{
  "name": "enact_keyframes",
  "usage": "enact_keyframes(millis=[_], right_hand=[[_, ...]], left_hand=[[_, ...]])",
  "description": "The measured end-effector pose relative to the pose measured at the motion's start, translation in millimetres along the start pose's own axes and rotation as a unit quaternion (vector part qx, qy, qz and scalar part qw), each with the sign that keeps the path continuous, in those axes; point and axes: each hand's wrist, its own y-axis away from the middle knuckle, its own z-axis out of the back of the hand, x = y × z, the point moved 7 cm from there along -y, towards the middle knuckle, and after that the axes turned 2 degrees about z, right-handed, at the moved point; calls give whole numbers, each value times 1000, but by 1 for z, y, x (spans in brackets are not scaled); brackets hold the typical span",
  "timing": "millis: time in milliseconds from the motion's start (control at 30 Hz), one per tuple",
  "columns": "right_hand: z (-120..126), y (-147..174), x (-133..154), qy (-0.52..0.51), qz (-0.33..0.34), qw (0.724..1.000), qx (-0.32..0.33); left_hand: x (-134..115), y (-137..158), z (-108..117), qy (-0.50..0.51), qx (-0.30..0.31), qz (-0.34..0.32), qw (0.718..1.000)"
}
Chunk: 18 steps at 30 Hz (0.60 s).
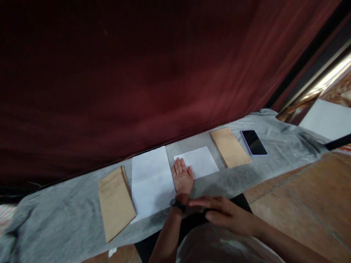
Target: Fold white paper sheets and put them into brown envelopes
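Observation:
My left hand (pixel 183 180), with a dark watch (pixel 177 205) on its wrist, lies flat, fingers stretched, over the left edge of a small white sheet of paper (pixel 204 162) that looks folded. To its left a larger white sheet (pixel 152 182) with a faint crease across the middle lies flat, its right edge beside my hand. Close to the left wrist, my right hand (pixel 225 215) hovers above my lap with its fingers extended and apart from the thumb. Nothing shows in it. Whether its fingertips touch the wrist I cannot tell.
Brown envelopes (pixel 116 204) lie at the left, and another brown envelope stack (pixel 230 148) at the right. A phone with a purple edge (pixel 254 142) is beyond it. All rest on a grey cloth (pixel 63 215) along a dark red curtain (pixel 164 80). Tiled floor (pixel 301 197) shows lower right.

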Motion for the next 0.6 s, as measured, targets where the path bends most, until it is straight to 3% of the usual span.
enact_keyframes(millis=[100,200,300,467,600], right_hand=[[-29,10,-7,66,77,993,67],[-55,26,-32,151,77,984,59],[-65,44,-48,193,84,975,64],[-40,63,-55,201,93,973,68],[-11,59,-66,123,-4,992,39]], left_hand=[[-1,0,0,-5,3,-4,1000],[-1,1,1,-12,-4,-10,1000],[-1,1,1,-16,-7,-12,1000],[0,1,0,-14,-14,-8,1000],[1,1,2,-12,-14,-5,1000]])
